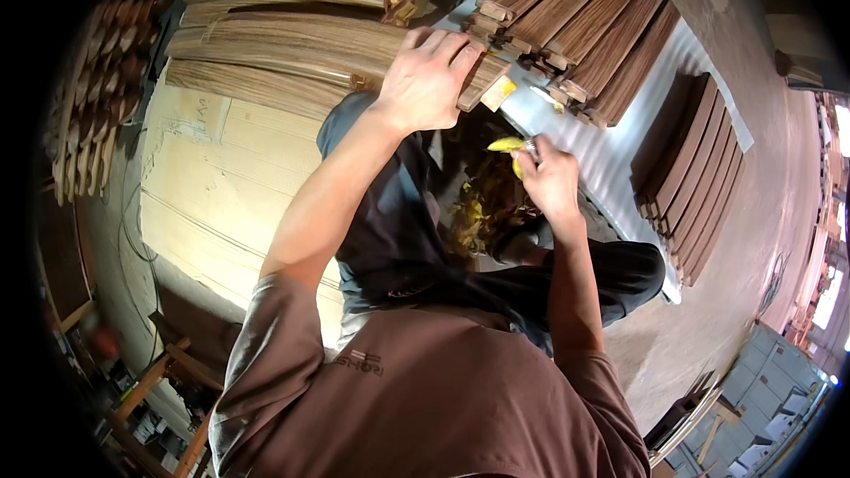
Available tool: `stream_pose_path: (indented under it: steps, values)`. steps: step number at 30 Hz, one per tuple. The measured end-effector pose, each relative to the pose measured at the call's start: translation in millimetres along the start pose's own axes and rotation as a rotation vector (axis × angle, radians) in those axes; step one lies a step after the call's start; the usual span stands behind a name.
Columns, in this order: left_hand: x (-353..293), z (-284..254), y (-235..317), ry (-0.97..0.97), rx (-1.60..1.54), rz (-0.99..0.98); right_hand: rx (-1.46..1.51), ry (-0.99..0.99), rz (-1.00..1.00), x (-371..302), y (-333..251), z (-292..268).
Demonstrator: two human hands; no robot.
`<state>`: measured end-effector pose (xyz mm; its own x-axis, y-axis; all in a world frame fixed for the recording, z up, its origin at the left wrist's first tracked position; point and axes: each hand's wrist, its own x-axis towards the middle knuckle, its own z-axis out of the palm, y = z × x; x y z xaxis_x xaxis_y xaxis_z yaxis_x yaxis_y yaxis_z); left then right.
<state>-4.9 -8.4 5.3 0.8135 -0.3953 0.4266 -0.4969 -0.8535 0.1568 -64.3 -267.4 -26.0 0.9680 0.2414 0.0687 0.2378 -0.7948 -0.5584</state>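
My left hand (pixel 428 80) is closed over a curved brown wood-grain board (pixel 482 84). The board's narrow tenon end, with yellow on it, sticks out to the right of my fingers. Lower and to the right, my right hand (pixel 551 179) is closed on a yellow strip (pixel 506 145). Motion blurs the strip, so I cannot tell exactly what it is. Under my hands, between my legs, lies a heap of yellow and brown scraps (pixel 482 217) on the floor.
Similar curved boards (pixel 292 35) are stacked at the upper left beside pale cardboard (pixel 226 181). More boards (pixel 584 22) lie on a grey sheet (pixel 633 186), with another row (pixel 704 177) at its right. A cable (pixel 133 239) runs along the floor at the left.
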Motion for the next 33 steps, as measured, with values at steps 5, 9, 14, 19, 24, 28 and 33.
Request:
stream_pose_path:
  steps: [5, 9, 14, 19, 24, 28, 33]
  values:
    - [1.2, -5.2, -2.3, 0.020, 0.002, 0.005, 0.065, 0.074, 0.150, 11.5, -7.9, 2.6]
    - [4.0, 1.0, -0.4, -0.007, -0.010, 0.016, 0.106, 0.273, 0.052, 24.6, -11.5, -4.0]
    - [-2.1, 2.5, -2.6, -0.014, 0.002, 0.025, 0.129, 0.176, 0.150, 6.4, -4.1, 0.0]
    - [1.9, 4.0, -4.8, 0.057, 0.015, 0.035, 0.408, 0.082, 0.114, -5.0, 0.8, 14.3]
    - [-1.3, 6.0, -3.4, 0.039, 0.040, 0.034, 0.169, 0.043, 0.293, -15.0, 48.6, 62.8]
    - [-0.4, 6.9, -6.9, 0.047, 0.034, 0.043, 0.203, -0.053, 0.283, -25.7, 72.8, 93.1]
    - [-4.7, 6.1, -4.4, -0.048, 0.043, -0.005, 0.177, -0.047, 0.306, -15.7, 52.6, 69.2]
